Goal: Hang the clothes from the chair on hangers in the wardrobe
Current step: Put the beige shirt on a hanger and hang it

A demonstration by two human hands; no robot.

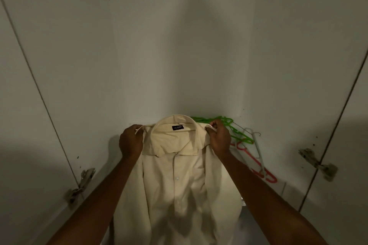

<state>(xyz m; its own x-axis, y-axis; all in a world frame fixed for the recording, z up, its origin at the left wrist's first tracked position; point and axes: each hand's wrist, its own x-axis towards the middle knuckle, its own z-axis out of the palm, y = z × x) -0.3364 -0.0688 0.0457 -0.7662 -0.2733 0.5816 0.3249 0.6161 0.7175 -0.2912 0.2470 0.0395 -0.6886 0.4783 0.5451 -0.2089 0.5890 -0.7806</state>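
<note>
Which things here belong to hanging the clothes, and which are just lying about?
In the job:
cream shirt, held at the shoulders by left hand and right hand
green hangers
red hanger
white hanger

Just there:
door hinges

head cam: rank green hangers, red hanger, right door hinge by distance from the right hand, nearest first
1. Green hangers: just behind and right of the right hand, which pinches the cream shirt by its shoulder.
2. Red hanger: lower right, on the wardrobe floor.
3. Right door hinge: far right, on the door edge.
</note>
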